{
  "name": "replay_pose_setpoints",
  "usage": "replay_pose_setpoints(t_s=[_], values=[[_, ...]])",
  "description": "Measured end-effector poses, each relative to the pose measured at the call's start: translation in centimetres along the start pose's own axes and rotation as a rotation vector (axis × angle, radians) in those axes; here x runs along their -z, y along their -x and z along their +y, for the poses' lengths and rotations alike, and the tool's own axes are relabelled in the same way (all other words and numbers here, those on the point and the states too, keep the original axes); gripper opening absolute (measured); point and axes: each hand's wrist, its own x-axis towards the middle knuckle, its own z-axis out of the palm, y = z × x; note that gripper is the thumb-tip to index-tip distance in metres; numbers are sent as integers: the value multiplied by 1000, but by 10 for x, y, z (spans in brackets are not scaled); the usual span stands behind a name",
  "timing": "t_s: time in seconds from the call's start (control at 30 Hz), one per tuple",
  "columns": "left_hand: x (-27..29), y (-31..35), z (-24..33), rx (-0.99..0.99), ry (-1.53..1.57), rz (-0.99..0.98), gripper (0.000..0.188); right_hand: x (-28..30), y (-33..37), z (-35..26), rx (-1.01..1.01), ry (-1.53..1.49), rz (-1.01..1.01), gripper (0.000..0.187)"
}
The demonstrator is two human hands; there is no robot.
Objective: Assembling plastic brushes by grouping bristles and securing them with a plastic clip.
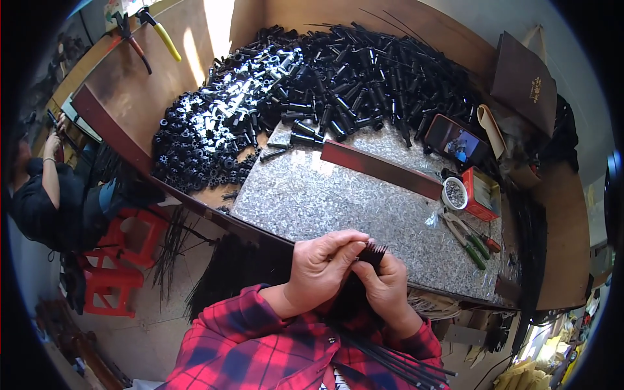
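Observation:
In front of my chest, over the slab's near edge, my two hands meet around a small dark ribbed piece [372, 254] with a row of comb-like ridges. My right hand [389, 294] grips it from the right, thumb across its lower side. At its left end, my left hand [325, 268] is closed in a pinch; what lies between those fingertips is hidden. Several thin black rods [400, 364] with pale tips rest across my lap below the right forearm.
A speckled stone slab [292, 201] carries a dark red bar [380, 169], a small white cup [454, 194], a red box [480, 195] and green-handled pliers [465, 237]. Black tubular parts [364, 78] heap up behind. A phone [457, 140] leans at right. Another person [52, 201] sits at far left.

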Motion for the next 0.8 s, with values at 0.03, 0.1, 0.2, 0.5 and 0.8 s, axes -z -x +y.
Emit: replay_pose_setpoints(t_s=[0.03,0.1,0.2,0.5,0.8], values=[[-1,0,2,47,24,1,10,1,0,1,1,-4,9,13],[4,0,-2,-10,-9,-72,21,1,0,-2,-8,-19,-6,13],[11,1,5,271,311,-78,38,1,1,0,-40,-80,-52,13],[135,-150,-67,-338,-844,60,11,3,2,4,-56,-129,-93,23],[165,-194,-96,-30,-1216,-361,16,4,3,3,-89,-134,-86,22]])
